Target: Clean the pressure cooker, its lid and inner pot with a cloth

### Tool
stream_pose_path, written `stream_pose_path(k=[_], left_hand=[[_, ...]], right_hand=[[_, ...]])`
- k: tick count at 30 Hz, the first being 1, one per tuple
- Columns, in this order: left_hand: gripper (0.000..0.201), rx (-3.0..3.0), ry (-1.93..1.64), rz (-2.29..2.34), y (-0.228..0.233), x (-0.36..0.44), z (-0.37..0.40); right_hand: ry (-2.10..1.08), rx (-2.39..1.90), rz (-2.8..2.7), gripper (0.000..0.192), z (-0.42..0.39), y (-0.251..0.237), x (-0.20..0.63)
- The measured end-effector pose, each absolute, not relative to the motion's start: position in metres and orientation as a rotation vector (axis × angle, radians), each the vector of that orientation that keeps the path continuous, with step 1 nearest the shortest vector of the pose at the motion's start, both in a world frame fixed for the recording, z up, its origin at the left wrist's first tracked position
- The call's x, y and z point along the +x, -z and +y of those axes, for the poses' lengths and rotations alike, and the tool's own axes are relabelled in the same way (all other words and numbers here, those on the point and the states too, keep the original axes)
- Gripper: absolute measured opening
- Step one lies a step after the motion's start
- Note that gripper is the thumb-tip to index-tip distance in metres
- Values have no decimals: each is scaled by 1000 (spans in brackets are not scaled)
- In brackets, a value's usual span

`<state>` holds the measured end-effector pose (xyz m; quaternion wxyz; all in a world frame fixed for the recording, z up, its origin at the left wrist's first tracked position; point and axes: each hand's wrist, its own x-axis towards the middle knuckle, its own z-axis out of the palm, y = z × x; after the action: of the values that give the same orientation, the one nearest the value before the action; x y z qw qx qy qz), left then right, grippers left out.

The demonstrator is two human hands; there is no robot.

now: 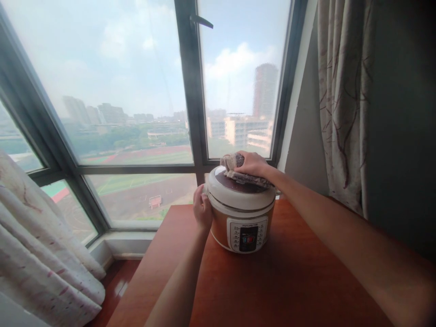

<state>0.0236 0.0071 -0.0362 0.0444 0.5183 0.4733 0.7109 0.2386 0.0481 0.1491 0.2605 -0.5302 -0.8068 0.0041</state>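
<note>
An electric pressure cooker (220, 225) with a white rim, a dark lid top and a brown body stands upright on a reddish wooden table (289, 281). Its control panel faces me. My right hand (252, 163) is closed around a bunched, patterned cloth (233, 162), which lies against the top of the lid. At the cooker's left side, my left hand (202, 206) has its fingers curled on the edge of the white rim, by a side handle mostly hidden under them.
Behind the table is a large window with a dark frame (136, 170) and a handle (203, 21). Pale curtains hang at the left (44, 254) and right (347, 104). The table's left edge drops to a dark red floor (119, 281).
</note>
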Motion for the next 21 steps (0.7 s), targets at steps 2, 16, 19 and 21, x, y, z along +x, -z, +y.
stream_pose_path(k=[2,16,19,21], left_hand=[[38,1583,-2172,1451,36,24,7],[38,1652,-2166,1452,38,18,11],[38,1661,-2154,1449,38,16,11],[39,1679,-2139,1445,38,14,11]], right_hand=[[-71,-1403,-2101,69,50,-156,249],[57,-1097,-1744,65,12,-217,321],[193,-1168,-1702,71,-23,-213,342],[254,-1188,-1688,72,-48,-202,360]])
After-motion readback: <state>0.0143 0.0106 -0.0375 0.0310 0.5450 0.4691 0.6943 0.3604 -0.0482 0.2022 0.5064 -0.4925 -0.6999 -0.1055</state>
